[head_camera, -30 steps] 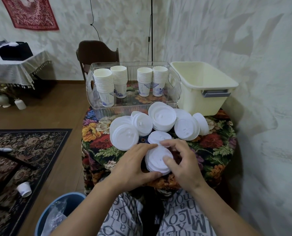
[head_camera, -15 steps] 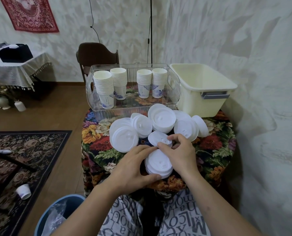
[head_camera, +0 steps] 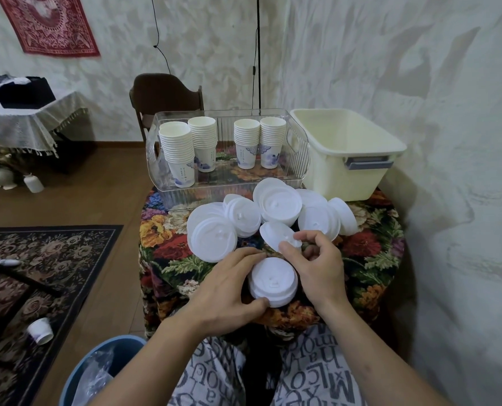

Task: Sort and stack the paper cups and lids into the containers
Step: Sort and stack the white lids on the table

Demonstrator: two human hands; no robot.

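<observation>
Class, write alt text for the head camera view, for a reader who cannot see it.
A person's left hand grips a stack of white lids on a floral tablecloth while the right hand pinches a single lid. Behind lie more lid stacks, a clear bin holding four cup stacks and a cream tub.

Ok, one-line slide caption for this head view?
Left hand steadies a lid stack while right hand pinches a loose lid; cups already binned.

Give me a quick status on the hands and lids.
Left hand grips the near lid stack. Right hand pinches a loose lid. Cups stacked in clear bin; cream bin empty. Nothing blocking.
</observation>
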